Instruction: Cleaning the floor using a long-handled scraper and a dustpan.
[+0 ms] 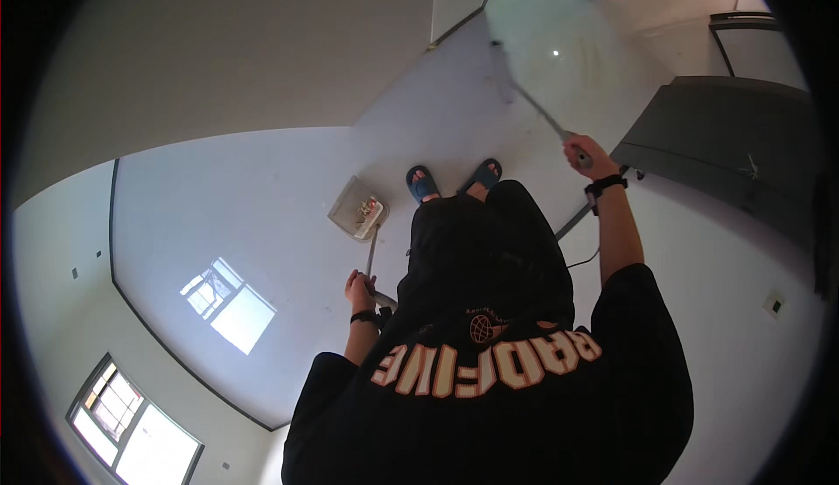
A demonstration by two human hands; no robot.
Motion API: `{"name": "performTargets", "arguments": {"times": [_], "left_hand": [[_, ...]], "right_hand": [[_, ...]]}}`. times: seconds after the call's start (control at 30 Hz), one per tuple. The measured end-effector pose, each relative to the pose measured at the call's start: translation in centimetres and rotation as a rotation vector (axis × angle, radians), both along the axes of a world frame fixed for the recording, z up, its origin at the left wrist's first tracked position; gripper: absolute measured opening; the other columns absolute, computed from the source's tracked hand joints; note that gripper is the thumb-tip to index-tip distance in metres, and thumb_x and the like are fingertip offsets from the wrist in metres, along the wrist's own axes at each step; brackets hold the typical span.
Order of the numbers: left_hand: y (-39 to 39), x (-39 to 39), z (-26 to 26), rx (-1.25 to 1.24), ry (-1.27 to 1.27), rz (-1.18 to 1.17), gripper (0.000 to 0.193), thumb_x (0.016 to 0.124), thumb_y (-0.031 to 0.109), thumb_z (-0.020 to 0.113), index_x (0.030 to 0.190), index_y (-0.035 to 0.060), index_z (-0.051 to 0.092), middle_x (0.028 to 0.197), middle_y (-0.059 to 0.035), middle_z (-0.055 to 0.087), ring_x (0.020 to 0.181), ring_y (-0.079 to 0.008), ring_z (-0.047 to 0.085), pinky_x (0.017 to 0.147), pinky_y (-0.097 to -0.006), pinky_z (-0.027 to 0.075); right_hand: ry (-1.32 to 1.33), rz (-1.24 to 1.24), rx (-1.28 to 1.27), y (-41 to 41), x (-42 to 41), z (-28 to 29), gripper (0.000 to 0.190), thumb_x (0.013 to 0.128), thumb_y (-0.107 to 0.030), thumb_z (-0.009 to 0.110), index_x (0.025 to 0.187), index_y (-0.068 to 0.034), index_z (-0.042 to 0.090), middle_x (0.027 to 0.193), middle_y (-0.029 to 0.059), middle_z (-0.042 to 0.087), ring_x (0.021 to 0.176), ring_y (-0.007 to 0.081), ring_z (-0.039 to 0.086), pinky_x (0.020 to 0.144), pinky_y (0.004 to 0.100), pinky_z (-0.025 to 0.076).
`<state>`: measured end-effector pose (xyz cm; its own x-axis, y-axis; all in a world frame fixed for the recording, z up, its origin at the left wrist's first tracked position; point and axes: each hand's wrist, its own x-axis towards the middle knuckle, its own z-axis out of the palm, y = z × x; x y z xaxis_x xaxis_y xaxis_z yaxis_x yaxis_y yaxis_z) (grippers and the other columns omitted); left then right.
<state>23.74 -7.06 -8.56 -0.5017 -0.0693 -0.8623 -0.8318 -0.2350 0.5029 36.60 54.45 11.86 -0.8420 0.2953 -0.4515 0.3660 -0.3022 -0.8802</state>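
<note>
My left hand (360,288) is closed around the handle of a long-handled dustpan (347,210), whose pan rests on the floor left of my feet. Some light-coloured debris (368,210) lies inside the pan. With my right hand (586,156) I grip the end of a broom handle (541,110), which reaches away to the upper left. The broom head (503,72) is blurred and touches or hovers over the pale floor; which one I cannot tell. Blue sandals (421,183) are on my feet between the two tools.
A dark grey cabinet or desk (708,137) stands at the right, with a cable near its lower side. A large beige surface (229,46) borders the floor at the upper left. A wall corner (431,46) juts near the broom head. The window (134,423) is at lower left.
</note>
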Motion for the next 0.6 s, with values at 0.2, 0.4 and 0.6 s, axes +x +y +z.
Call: {"name": "performTargets", "arguments": {"times": [0.2,0.4,0.6], "left_hand": [[4.8,0.9,3.0,-0.028,0.002,0.030,0.050,0.064,-0.007,0.050,0.113,-0.0018,0.040,0.066,-0.0039,0.047,0.046,-0.0127,0.042,0.071,-0.0399,0.050],[12.9,-1.5,7.2,-0.062,-0.004,0.062,0.054,0.063,-0.007,0.051,0.115,-0.0039,0.039,0.069,-0.0062,0.049,0.054,-0.0154,0.047,0.073,-0.0411,0.050],[11.1,-2.3,14.2,-0.169,-0.017,0.094,0.056,0.064,-0.001,0.051,0.118,-0.0057,0.038,0.072,-0.0073,0.049,0.057,-0.0168,0.048,0.077,-0.0420,0.050]], "right_hand": [[-0.013,0.022,-0.126,-2.7,-5.4,-6.0,0.035,0.066,0.010,0.058,0.099,0.001,0.052,0.087,0.0069,0.057,0.081,0.0096,0.055,0.073,0.0231,0.046],[-0.229,-0.342,-1.577,7.7,-12.7,-10.7,0.024,0.073,0.010,0.050,0.097,0.005,0.049,0.088,0.0127,0.052,0.078,0.0127,0.052,0.067,0.0207,0.047],[-0.116,-0.500,-0.716,15.2,-13.2,-5.2,0.014,0.076,0.001,0.050,0.086,0.011,0.047,0.071,0.0098,0.047,0.061,0.0140,0.048,0.057,0.0192,0.046]]}}
